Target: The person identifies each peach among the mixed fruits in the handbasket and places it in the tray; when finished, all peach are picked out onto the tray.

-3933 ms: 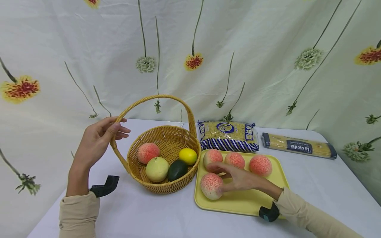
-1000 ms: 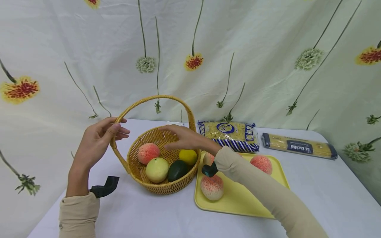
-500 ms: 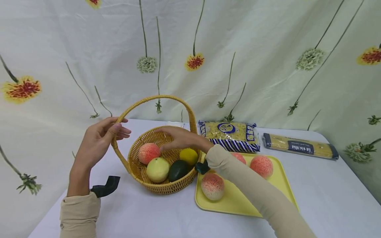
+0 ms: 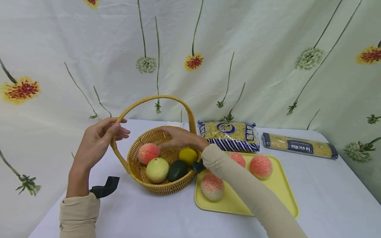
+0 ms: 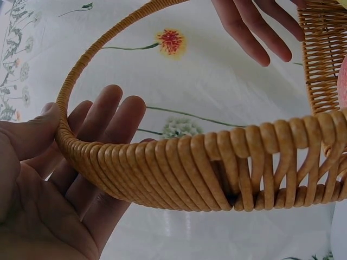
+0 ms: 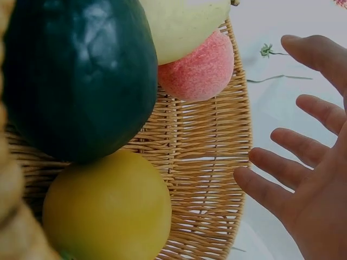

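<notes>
My left hand holds the side of the arched handle of a wicker basket, thumb on one side and fingers behind. Over the basket's back part hovers my right hand; the right wrist view shows its fingers spread, with nothing in them. Inside the basket lie a peach, a round pale green fruit, a dark green oval fruit and a yellow lemon-like fruit. To the right, a yellow tray bears peaches, partly hidden by my right sleeve.
Behind the tray lies a bag of pasta with blue stripes. Farther right is a long pack of spaghetti. A floral cloth hangs at the back of the white table.
From the tray, where it touched the front peach, my right hand has moved left over the basket; lately it shifts only slightly. That peach stays on the tray. My left hand keeps its place.
</notes>
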Demonstrator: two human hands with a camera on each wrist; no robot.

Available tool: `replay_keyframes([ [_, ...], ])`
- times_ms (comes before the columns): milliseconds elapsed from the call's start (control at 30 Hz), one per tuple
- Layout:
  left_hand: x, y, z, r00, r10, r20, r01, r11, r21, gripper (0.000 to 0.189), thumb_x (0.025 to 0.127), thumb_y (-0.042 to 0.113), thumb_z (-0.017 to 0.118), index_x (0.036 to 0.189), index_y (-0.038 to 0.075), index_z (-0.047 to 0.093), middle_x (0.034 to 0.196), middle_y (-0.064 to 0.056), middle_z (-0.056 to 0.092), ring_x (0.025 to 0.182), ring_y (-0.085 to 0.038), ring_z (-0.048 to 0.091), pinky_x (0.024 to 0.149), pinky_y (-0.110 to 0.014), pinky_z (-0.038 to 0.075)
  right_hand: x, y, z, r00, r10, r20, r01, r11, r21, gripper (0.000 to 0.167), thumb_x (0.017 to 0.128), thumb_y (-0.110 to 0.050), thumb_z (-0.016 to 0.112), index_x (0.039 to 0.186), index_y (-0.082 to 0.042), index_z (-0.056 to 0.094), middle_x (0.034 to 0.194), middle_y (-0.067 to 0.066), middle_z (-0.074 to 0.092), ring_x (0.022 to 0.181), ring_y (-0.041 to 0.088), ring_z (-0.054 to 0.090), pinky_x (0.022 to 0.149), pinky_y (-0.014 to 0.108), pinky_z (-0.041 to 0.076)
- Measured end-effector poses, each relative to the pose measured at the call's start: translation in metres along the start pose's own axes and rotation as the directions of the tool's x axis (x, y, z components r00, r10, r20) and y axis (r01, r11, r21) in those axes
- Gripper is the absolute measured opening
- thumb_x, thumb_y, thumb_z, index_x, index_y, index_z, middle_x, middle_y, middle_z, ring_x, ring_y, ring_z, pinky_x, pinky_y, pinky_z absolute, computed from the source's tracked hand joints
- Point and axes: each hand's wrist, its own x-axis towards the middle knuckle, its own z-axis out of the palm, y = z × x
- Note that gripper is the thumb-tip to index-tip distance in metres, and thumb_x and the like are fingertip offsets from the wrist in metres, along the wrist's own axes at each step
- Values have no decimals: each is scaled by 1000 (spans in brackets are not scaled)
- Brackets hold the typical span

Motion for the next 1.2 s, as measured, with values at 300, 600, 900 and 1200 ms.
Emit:
replay_keyframes([
  [300, 1, -1, 0, 1000, 1, 0, -1, 1000, 8, 28, 101, 14, 49, 123, -1, 57, 92, 7, 70, 83, -4, 69, 73, -16, 55, 4, 6, 3, 1000, 16, -18, -17, 999, -43, 67, 90, -33, 66, 147, -14, 37, 152, 4, 36, 138, 26, 36, 112, 38, 33],
  [600, 0, -1, 0, 1000, 12, -1, -12, 1000, -9, 28, 101, 12, 49, 123, -2, 57, 92, 7, 70, 83, -4, 69, 73, -16, 55, 10, 9, 10, 1000, 18, -14, -18, 1000, -15, 66, 92, -32, 63, 148, -12, 35, 152, 6, 35, 139, 24, 34, 112, 35, 33],
  [900, 1, 0, 0, 1000, 8, -4, -8, 1000, 8, 27, 100, 13, 49, 123, -1, 57, 92, 7, 71, 83, -4, 69, 73, -16, 55, 17, 7, 20, 1000, 21, 4, -21, 1000, -1, 67, 91, -30, 64, 149, -12, 33, 152, 5, 35, 139, 24, 34, 112, 33, 32],
  [1200, 0, 0, 0, 1000, 7, -6, -7, 1000, 11, 27, 100, 13, 50, 122, 0, 58, 92, 7, 71, 82, -5, 69, 72, -16, 55, 24, 2, 29, 995, 26, 97, -27, 1000, 13, 68, 92, -28, 63, 150, -15, 31, 154, 5, 33, 140, 22, 33, 113, 34, 31],
])
